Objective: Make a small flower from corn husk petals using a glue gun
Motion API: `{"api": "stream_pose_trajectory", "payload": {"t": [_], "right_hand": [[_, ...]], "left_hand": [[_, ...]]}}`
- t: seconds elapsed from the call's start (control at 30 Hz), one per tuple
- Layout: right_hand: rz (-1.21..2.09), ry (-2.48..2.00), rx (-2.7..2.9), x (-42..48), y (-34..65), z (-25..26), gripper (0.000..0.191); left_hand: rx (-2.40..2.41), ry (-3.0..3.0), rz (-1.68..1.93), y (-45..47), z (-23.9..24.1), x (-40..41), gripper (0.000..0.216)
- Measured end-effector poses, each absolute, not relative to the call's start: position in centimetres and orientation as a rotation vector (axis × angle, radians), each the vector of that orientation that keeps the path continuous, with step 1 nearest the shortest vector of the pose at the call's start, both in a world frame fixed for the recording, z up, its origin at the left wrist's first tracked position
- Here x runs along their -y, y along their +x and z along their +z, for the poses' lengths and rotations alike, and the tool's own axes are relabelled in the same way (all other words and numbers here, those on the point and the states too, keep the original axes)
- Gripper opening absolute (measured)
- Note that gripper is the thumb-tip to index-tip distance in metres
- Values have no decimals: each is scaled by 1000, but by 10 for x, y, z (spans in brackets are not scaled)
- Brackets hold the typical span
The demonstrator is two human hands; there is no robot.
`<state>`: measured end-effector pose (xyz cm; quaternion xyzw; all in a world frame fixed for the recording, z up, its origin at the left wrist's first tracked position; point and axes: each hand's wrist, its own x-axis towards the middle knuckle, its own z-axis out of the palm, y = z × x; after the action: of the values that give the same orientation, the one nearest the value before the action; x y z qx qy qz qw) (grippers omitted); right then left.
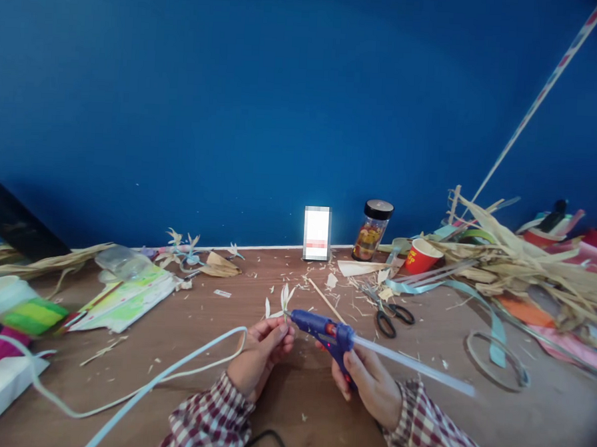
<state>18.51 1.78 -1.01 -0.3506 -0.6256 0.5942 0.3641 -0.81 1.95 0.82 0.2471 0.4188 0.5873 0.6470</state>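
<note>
the left hand (263, 350) pinches a pale flower (285, 299) beside the glue gun (313, 322) in the right hand (371, 379).

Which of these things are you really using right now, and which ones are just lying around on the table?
In use, it seems:
pale petalled piece, in the left grip
blue glue gun, in the right grip
glue stick, poking out behind

Just lying about, I think:
black-handled scissors
lidded jar
red cup
</note>
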Motion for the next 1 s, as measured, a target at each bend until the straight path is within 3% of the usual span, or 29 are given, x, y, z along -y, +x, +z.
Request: {"api": "stream_pose_trajectory", "payload": {"t": [1.0], "right_hand": [[1509,-902,1620,-19,185,-10,42]], "left_hand": [[-1066,568,1364,-6,9,-19,18]]}}
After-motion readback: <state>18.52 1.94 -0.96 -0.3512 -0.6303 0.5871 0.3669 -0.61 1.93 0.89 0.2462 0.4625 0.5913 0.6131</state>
